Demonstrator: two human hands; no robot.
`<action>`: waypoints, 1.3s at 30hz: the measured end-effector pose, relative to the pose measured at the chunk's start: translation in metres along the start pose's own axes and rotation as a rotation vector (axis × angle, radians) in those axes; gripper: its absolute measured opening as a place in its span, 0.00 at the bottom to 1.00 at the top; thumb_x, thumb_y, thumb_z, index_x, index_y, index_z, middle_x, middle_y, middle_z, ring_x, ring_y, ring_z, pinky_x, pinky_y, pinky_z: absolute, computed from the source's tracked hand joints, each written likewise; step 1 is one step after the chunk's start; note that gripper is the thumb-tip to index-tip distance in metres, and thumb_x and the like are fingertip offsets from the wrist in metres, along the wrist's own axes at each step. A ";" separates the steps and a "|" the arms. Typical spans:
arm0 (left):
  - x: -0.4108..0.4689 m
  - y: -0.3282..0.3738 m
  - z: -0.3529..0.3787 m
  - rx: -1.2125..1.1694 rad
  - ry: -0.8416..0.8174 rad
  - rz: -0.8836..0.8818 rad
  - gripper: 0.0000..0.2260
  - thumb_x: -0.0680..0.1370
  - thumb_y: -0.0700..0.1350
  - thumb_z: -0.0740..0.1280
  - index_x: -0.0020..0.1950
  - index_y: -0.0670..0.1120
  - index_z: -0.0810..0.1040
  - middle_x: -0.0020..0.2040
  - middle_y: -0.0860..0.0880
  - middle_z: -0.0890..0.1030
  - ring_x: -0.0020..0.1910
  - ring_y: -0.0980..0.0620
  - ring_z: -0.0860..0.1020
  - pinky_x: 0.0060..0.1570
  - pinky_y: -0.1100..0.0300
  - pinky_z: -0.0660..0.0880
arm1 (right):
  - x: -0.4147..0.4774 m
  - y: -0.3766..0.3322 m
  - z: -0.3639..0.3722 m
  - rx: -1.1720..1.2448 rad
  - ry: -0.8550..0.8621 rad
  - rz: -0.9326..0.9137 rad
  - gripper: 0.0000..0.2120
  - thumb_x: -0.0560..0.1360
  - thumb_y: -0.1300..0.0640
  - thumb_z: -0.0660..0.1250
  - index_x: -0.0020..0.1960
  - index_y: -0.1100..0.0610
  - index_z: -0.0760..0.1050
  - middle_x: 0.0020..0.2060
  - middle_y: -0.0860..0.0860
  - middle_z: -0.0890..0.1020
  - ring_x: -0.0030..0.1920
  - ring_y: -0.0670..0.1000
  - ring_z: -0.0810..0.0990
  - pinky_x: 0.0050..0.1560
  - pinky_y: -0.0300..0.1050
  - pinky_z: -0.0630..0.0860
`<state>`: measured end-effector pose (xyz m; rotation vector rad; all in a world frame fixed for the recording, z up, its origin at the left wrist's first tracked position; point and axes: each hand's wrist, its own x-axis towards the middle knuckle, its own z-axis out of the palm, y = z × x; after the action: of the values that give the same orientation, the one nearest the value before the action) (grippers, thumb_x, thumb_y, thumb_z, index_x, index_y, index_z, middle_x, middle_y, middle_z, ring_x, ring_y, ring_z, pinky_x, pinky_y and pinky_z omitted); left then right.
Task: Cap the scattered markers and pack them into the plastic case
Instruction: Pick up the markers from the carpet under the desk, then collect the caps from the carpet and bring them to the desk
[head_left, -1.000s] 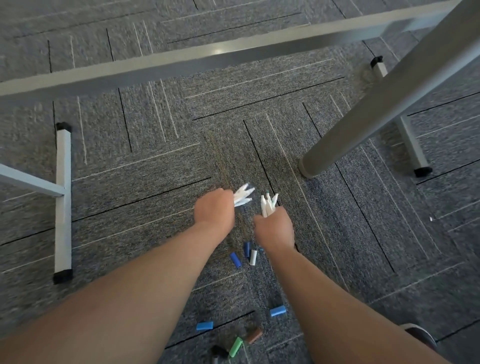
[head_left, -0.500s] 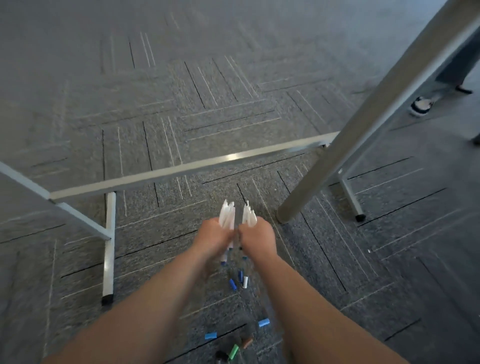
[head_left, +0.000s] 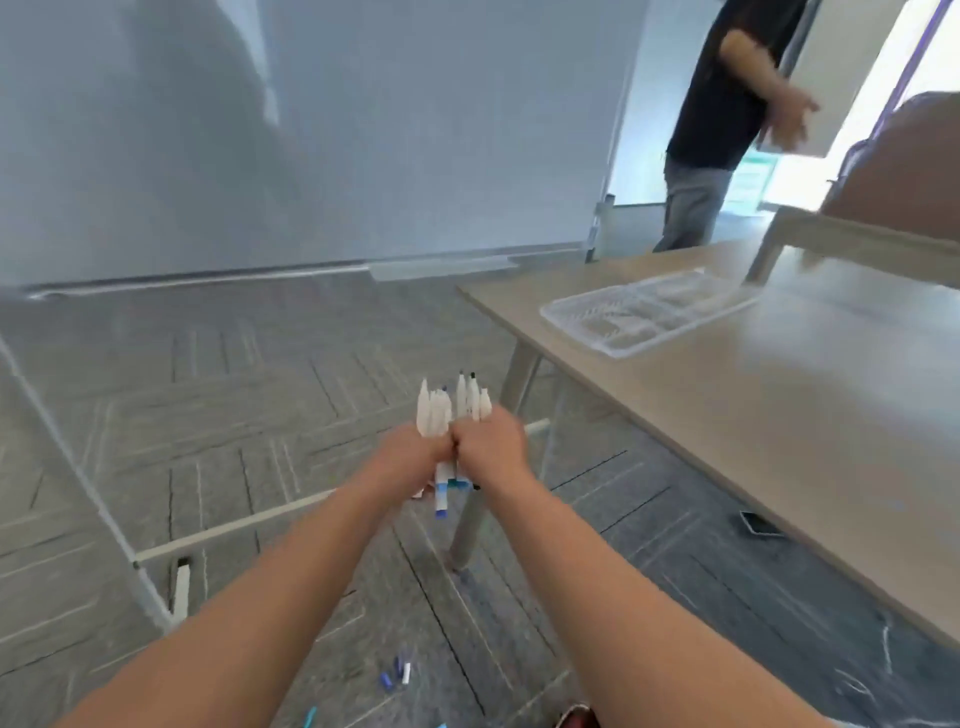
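The person had risen from the floor. The left hand and right hand, fists touching, each gripped uncapped markers. The plastic case lay near the tabletop's far corner. The caps stayed behind on the floor, so capping likely remained undone.

Grey carpet with thin line patterns covers the floor. A large pale board stands behind. At right is a light wooden table, beyond it a brown chair and bright daylight.

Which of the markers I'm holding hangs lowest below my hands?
The blue-ended marker beside the left hand: its blue end hangs well below the ends of the other markers.
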<state>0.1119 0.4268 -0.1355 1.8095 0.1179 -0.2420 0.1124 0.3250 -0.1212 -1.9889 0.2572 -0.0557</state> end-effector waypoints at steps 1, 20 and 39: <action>-0.013 0.019 0.008 -0.016 -0.006 0.026 0.04 0.67 0.41 0.69 0.41 0.44 0.80 0.35 0.42 0.84 0.41 0.42 0.84 0.32 0.59 0.72 | -0.011 -0.012 -0.022 0.011 0.012 -0.020 0.02 0.76 0.61 0.63 0.45 0.57 0.74 0.41 0.53 0.77 0.42 0.53 0.75 0.42 0.44 0.72; -0.116 0.210 0.330 0.174 -0.603 0.191 0.05 0.73 0.36 0.66 0.39 0.44 0.78 0.31 0.46 0.78 0.32 0.48 0.74 0.28 0.64 0.70 | -0.098 0.041 -0.400 0.104 0.476 0.246 0.05 0.69 0.68 0.64 0.36 0.61 0.74 0.34 0.61 0.77 0.34 0.57 0.78 0.34 0.46 0.73; -0.095 0.219 0.418 0.808 -0.364 0.356 0.15 0.79 0.44 0.64 0.33 0.42 0.71 0.30 0.45 0.74 0.26 0.50 0.73 0.24 0.60 0.67 | -0.067 0.075 -0.456 -0.355 0.443 0.453 0.11 0.72 0.56 0.67 0.34 0.57 0.70 0.29 0.53 0.74 0.28 0.50 0.73 0.29 0.41 0.67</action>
<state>0.0223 -0.0279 -0.0045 2.4969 -0.6395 -0.3945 -0.0351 -0.0986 0.0077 -2.2017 1.0586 -0.1694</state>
